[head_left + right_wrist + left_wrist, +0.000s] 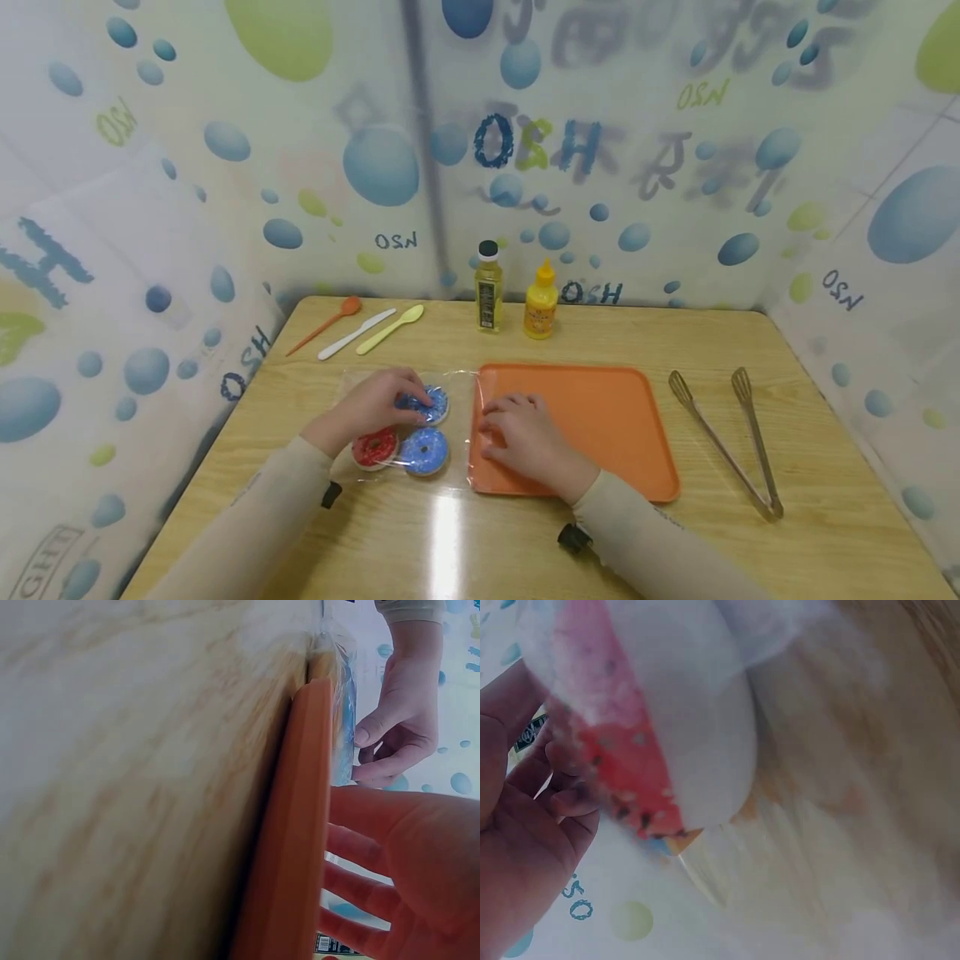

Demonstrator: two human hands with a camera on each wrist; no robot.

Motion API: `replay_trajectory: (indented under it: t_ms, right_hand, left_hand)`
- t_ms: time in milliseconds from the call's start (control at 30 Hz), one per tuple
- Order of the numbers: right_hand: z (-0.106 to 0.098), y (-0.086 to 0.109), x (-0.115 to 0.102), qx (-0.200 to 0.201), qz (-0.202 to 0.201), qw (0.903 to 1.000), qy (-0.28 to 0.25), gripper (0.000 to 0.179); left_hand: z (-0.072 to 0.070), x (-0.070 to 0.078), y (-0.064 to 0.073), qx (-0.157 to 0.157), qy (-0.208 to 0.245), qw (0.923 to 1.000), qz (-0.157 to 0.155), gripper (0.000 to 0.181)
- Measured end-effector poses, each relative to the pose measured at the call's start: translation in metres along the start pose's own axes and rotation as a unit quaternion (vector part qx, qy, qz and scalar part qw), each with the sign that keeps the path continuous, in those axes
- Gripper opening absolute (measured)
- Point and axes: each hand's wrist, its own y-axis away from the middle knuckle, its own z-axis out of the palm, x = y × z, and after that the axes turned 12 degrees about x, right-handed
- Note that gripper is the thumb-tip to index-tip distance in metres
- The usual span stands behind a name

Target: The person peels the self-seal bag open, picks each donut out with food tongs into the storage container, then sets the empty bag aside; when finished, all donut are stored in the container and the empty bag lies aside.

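Note:
A clear plastic bag (459,392) lies on the table, its right edge overlapping an orange tray (600,417). It holds a red-frosted donut (375,450), a blue-frosted donut (424,452) and another blue donut (437,407), all sprinkled. My left hand (375,404) is over the bag, thumb and bent fingertips at the upper blue donut with a gap between them. In the left wrist view the red donut (630,772) appears close up through the plastic. My right hand (536,442) lies over the tray's left part, fingers loosely bent toward the bag's edge.
Metal tongs (765,475) lie spread right of the tray. An oil bottle (488,292) and a yellow squeeze bottle (541,304) stand at the back. An orange spoon (330,321), white knife (357,334) and yellow spoon (390,329) lie back left. Patterned walls enclose the table.

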Motion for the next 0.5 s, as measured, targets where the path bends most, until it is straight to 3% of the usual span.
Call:
replay_trajectory:
  t_ms: [167,500]
  right_hand:
    - [-0.0002,0.0,-0.0013,-0.005,0.008,1.0,0.0,0.032]
    - [-0.0008,0.0008,-0.002,-0.001,0.003,1.0,0.006,0.031]
  left_hand:
    - [0.0032,-0.0012,0.0005,0.005,0.008,0.9999,-0.005,0.022]
    - [0.0074,-0.0054,0.0034,0.032,-0.005,0.999,0.032,0.01]
